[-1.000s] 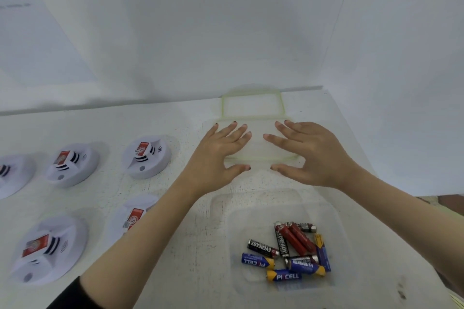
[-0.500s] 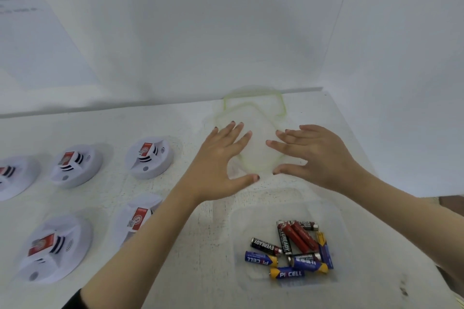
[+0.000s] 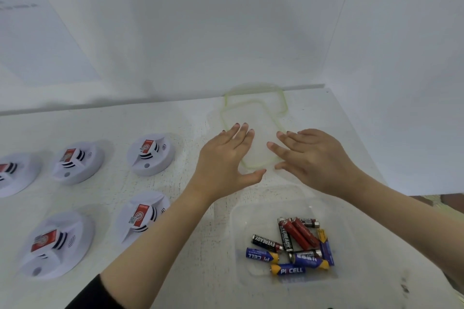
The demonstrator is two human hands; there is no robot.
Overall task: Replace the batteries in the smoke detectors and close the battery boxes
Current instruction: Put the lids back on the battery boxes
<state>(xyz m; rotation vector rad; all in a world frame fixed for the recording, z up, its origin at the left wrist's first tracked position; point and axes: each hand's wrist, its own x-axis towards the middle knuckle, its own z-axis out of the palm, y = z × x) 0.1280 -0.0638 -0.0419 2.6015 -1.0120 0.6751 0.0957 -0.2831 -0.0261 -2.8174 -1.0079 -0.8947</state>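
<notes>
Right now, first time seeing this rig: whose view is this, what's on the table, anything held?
No robot here: a person works bare-handed, and the one picture comes from a camera on their head, looking down. The left hand and right hand are spread open over a clear lid with a green rim; neither has a grip on anything. A second lid lies behind it. Nearer, an open clear box holds loose batteries. Five white smoke detectors sit on the white table to the left.
</notes>
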